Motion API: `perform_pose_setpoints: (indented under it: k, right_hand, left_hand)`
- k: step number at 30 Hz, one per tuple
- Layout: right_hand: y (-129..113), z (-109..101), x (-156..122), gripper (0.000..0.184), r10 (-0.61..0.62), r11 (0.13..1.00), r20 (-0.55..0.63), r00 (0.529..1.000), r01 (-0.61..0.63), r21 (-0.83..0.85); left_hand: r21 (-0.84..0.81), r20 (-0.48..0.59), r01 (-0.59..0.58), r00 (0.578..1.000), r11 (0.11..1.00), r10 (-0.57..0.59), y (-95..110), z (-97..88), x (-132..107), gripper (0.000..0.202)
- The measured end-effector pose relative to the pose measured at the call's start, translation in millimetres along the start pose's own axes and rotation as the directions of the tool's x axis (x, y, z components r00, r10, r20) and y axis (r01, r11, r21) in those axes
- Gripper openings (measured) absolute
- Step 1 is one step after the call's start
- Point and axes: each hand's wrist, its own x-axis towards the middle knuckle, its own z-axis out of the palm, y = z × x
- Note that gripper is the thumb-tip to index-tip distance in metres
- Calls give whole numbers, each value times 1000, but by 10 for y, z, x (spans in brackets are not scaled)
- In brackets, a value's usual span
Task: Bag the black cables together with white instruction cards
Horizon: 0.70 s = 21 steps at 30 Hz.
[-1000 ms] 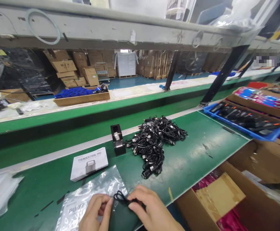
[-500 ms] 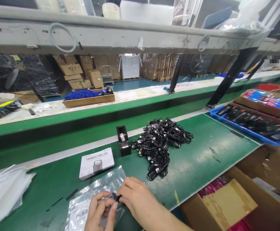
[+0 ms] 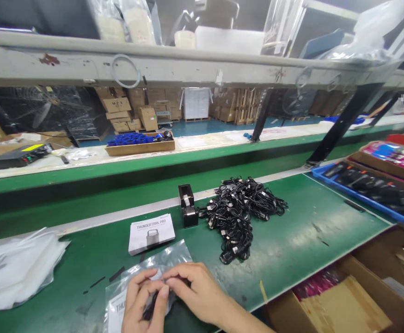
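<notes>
At the near edge of the bench, my left hand [image 3: 141,303] is closed around a black cable [image 3: 149,309], mostly hidden by the fingers. My right hand [image 3: 197,291] pinches at the left fingertips; whatever lies in that pinch is too small and covered to name. Beneath both hands lies a clear plastic bag [image 3: 180,252], with a printed white booklet [image 3: 114,314] showing through it. Just beyond is a stack of white booklets [image 3: 152,235] marked THUNDERTRAIL PRO. A black tape dispenser [image 3: 189,217] stands behind, beside a heap of bundled black cables [image 3: 236,212].
White plastic bags [image 3: 21,273] are piled at the left. A blue tray [image 3: 361,192] of black items sits at the right, above open cardboard boxes [image 3: 347,305]. On the raised back ledge are a carton of blue parts [image 3: 139,147] and a black device [image 3: 18,156].
The view has shifted, so the bench appears farther right. My fingers have moved on the cable, which now sits lower inside my left hand, while my right fingertips pinch above it.
</notes>
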Motion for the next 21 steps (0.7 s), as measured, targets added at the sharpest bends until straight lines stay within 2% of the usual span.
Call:
perform_pose_setpoints:
  k: [3,7,10,12,14,15,17,18,19,21]
  right_hand:
    - [-125,-91,72,29,-110,982,143,984,130,-139]
    - [-316,-233,240,18,-213,922,314,925,297,-250]
    - [-519,-363,375,14,-291,881,356,888,394,-262]
    - [-669,-460,440,16,-338,861,390,856,449,-240]
    - [-806,-557,473,16,-378,853,417,827,485,-190]
    - [-865,-603,478,15,-391,854,427,815,495,-163]
    - [-956,-693,467,12,-410,857,447,795,503,-110]
    - [-988,-736,454,11,-409,861,463,786,501,-90]
    - [-1009,-780,439,9,-402,867,482,778,493,-73]
    - [-1016,-865,400,4,-366,888,520,771,457,-52]
  left_hand:
    - [38,44,17,999,999,-19,0,-103,100,18]
    - [21,121,93,988,995,-95,4,-255,226,23]
    - [-150,94,144,987,978,-130,33,-298,297,26]
    - [-324,110,197,979,925,-170,26,-286,322,41]
    - [-503,234,328,942,800,-239,-13,-246,316,63]
    - [-569,335,418,904,708,-264,-38,-217,299,70]
    - [-639,521,565,817,522,-246,-80,-153,245,74]
    - [-647,578,606,785,462,-221,-91,-122,213,71]
    - [-644,611,629,765,435,-204,-93,-97,183,66]
    - [-602,613,634,757,486,-227,-76,-72,144,47]
